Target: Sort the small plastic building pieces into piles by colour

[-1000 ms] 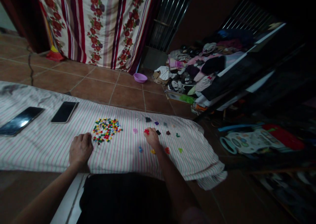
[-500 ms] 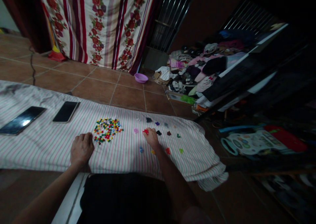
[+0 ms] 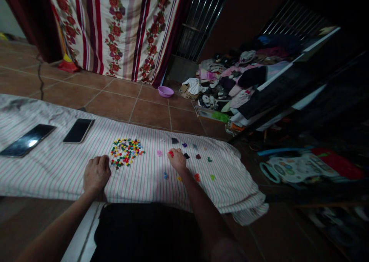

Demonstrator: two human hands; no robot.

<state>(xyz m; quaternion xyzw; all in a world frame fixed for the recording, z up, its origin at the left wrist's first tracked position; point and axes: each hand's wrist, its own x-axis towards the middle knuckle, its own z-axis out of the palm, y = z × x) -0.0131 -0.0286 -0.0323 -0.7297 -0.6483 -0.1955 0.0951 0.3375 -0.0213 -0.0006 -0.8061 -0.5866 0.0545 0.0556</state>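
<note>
A striped cloth (image 3: 135,185) bears a mixed pile of small coloured pieces (image 3: 127,152). To the pile's right lie small single-colour groups, among them pink (image 3: 159,153), blue (image 3: 165,175), black (image 3: 186,156), brown (image 3: 198,156), orange-red (image 3: 196,177) and lime green (image 3: 212,177). My right hand (image 3: 177,161) has its fingertips pressed together at a red group (image 3: 171,154); whether a piece is between them is too small to tell. Beside the pile's left edge my left hand (image 3: 97,173) rests on the cloth with curled fingers, and nothing shows in it.
Two dark phones (image 3: 78,131) (image 3: 29,140) lie at the left of the cloth. Beyond are a tiled floor, a purple basin (image 3: 165,91), a floral curtain (image 3: 115,31) and a heap of clothes (image 3: 230,77). A colourful toy panel (image 3: 296,166) stands at the right.
The whole view has shifted slightly. My right hand stays at the red group, and my left hand keeps its place beside the pile.
</note>
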